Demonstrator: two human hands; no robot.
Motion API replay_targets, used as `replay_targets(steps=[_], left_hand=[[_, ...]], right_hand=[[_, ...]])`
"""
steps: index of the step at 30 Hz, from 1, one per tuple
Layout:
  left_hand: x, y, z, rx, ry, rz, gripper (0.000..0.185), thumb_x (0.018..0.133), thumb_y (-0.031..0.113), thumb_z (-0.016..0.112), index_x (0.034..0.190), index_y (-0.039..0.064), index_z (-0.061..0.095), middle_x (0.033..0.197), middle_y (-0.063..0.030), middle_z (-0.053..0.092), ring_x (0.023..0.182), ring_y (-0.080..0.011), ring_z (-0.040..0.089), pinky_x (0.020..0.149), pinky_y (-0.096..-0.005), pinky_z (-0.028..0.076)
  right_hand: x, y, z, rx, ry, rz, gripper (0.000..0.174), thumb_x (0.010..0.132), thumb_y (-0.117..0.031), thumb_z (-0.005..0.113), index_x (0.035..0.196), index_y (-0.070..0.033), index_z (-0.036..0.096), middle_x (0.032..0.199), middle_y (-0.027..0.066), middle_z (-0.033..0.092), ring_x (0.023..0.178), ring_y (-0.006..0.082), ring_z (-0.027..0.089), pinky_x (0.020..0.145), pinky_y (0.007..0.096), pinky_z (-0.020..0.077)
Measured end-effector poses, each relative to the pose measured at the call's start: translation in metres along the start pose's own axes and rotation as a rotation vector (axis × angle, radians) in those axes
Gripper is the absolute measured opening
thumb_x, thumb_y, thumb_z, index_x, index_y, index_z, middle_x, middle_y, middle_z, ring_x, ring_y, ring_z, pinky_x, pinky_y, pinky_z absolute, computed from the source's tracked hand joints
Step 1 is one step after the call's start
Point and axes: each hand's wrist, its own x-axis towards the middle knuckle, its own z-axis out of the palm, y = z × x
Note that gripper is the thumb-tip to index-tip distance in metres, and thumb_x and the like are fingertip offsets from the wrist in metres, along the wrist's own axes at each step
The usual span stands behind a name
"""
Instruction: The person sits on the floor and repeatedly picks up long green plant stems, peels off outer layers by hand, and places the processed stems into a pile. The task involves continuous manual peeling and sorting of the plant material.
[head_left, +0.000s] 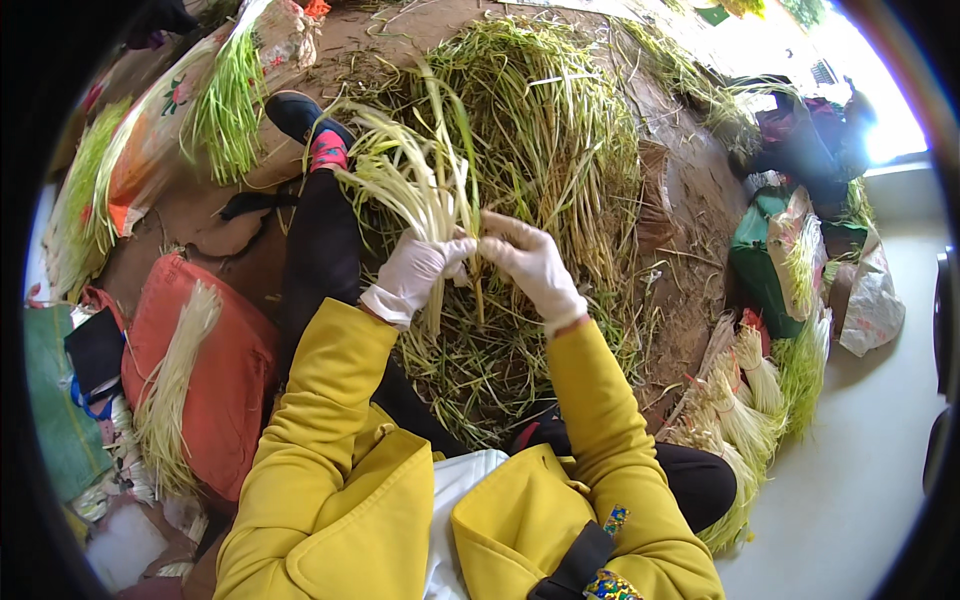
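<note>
My left hand (411, 276), in a white glove, is closed around a bunch of pale leafy stalks (409, 187) that look like garlic greens. Their leaves fan upward and the cut ends hang below the fist. Just to its right, my right hand (531, 264), also gloved, pinches a thin yellow-green stalk (475, 187) between thumb and fingers. That stalk stands against the bunch, its brownish lower end pointing down. Beneath and beyond both hands lies a large heap of green and yellowed stalks (540, 135) on the ground.
A red sack (225, 375) at left carries a pale bundle (176, 375). Tied bundles (727, 405) lie at right beside a pale smooth floor (847, 450). More greens (232, 105) rest on sacks at upper left. Another person (806, 139) is at upper right. My outstretched leg (321, 247) borders the heap.
</note>
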Motion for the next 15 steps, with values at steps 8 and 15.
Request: replay_targets(steps=[8,15], left_hand=[[0.009,0.0,-0.006,-0.051,0.206,0.044,0.013,0.081,0.005,0.066,0.092,-0.001,0.062,0.063,-0.0003,0.052,0.053,-0.0092,0.048,0.05,-0.0249,0.044],[0.018,0.009,-0.023,-0.272,0.243,0.047,0.022,0.081,0.0,0.065,0.101,0.0,0.055,0.076,-0.0035,0.055,0.06,-0.0096,0.051,0.053,-0.0265,0.048]], right_hand=[[-0.006,0.02,0.015,-0.107,0.166,0.097,0.012,0.086,-0.016,0.065,0.082,-0.005,0.064,0.065,0.0001,0.06,0.055,0.0068,0.05,0.05,0.0208,0.0404],[-0.042,0.078,-0.06,-1.472,-0.135,-0.024,0.022,0.092,-0.025,0.052,0.091,-0.003,0.054,0.084,0.0124,0.058,0.064,0.0225,0.061,0.052,0.0337,0.0523]])
